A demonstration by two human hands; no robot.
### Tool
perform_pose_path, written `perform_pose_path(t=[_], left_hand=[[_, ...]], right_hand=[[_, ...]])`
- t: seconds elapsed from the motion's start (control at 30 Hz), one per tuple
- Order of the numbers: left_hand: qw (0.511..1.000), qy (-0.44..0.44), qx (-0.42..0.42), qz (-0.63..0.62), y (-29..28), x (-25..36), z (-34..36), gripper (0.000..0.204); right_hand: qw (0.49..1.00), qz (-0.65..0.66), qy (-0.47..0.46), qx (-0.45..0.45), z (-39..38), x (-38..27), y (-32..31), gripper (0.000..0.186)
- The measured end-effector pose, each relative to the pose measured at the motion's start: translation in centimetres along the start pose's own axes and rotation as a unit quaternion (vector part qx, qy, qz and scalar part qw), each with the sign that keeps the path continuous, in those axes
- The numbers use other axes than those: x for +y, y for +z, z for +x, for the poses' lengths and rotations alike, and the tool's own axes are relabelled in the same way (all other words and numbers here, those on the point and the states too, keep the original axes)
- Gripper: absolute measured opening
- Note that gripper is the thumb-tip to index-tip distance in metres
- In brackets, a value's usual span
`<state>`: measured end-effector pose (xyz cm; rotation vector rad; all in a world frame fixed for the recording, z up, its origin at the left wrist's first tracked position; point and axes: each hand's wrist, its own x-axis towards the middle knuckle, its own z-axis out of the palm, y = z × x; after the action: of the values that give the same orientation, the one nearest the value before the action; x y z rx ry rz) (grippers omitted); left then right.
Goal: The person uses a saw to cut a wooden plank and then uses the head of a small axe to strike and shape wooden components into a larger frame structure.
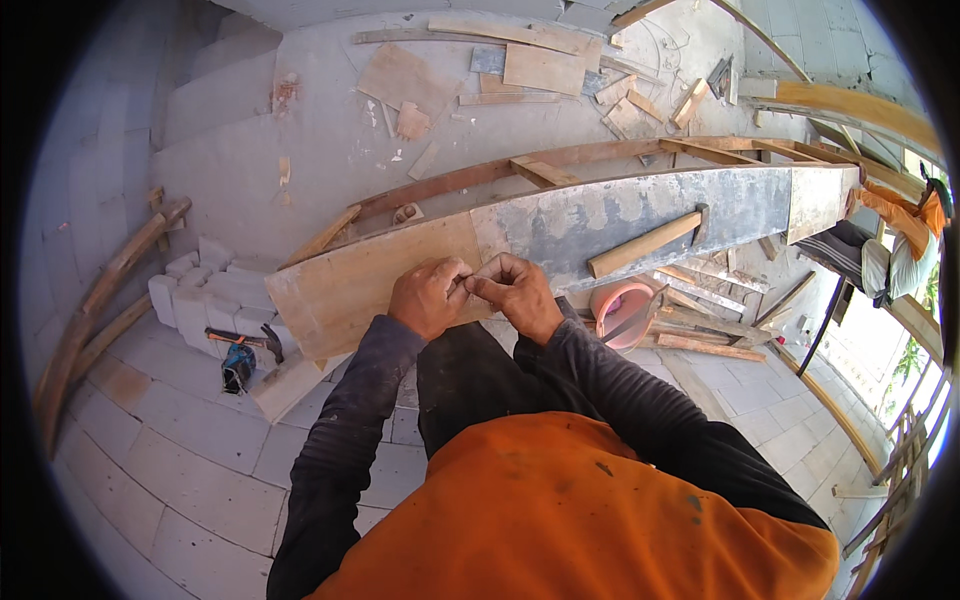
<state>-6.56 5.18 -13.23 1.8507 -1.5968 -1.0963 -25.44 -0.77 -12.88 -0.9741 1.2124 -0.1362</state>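
Observation:
My left hand (430, 296) and my right hand (516, 296) meet over the near edge of a long board form. Fingertips of both are pinched together, and whatever lies between them is too small to make out. Under the left hand is a bare plywood panel (350, 285). To the right it meets a grey, cement-stained panel (620, 220). A hammer with a wooden handle (645, 245) rests on that grey panel, its head pointing away to the right.
A pink bucket (622, 308) stands right of my legs. White blocks (205, 300) are stacked at left, near another hammer (272, 342) and a blue tool (238, 368). Plywood scraps (545, 68) litter the far floor. A co-worker in orange (905, 215) is at the form's right end.

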Motion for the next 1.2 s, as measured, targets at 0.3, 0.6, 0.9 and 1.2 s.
perform_pose_path(t=[0.3,0.6,0.9,1.2], left_hand=[[0.987,-0.081,0.112,-0.086,4.2,-7.3,3.5,0.011],[0.984,0.008,0.172,-0.041,6.0,-9.0,4.3,0.009],[0.980,0.033,0.196,-0.023,6.9,-9.3,5.0,0.008],[0.979,0.031,0.204,-0.005,6.6,-9.3,4.8,0.006]], right_hand=[[0.908,-0.090,0.021,0.409,-1.7,6.6,-15.4,0.054],[0.864,-0.013,0.175,0.471,0.8,8.7,-19.1,0.100],[0.841,0.194,0.153,0.480,0.7,10.2,-23.3,0.037],[0.921,-0.129,-0.016,0.366,-5.9,2.6,-15.4,0.038]])
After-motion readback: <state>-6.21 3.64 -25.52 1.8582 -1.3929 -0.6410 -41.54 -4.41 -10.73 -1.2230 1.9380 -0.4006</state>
